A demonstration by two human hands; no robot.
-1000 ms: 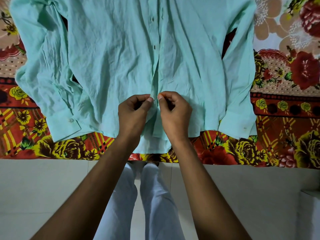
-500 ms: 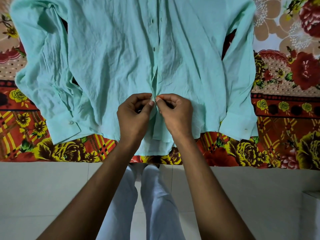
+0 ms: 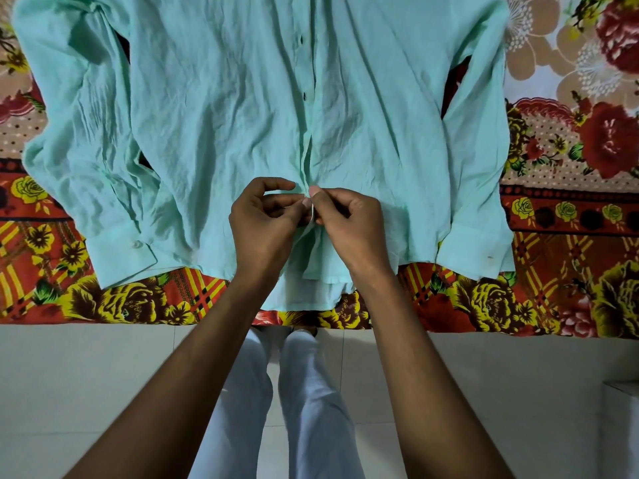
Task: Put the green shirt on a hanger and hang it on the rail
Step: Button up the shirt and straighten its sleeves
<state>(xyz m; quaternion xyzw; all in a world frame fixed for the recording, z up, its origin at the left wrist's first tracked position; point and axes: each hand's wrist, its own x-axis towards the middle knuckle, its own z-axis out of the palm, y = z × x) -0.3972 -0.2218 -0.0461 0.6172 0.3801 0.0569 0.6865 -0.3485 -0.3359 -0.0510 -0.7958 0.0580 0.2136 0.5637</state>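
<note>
On the floral bedspread (image 3: 570, 209) in front of you, the green shirt (image 3: 221, 126) lies flat with its front up, its long axis running straight away from you: the hem points toward your legs and overhangs the near edge, while the collar end runs out of view at the top. Both sleeves lie alongside the body, cuffs toward you. Your left hand (image 3: 262, 223) and right hand (image 3: 349, 226) meet at the button placket low on the shirt, each pinching the fabric edge between thumb and curled fingers, thumbs almost touching. Whether a button sits between them, you cannot tell. Below, your light trousers (image 3: 304, 392) stand on a pale tiled floor (image 3: 86, 392).
</note>
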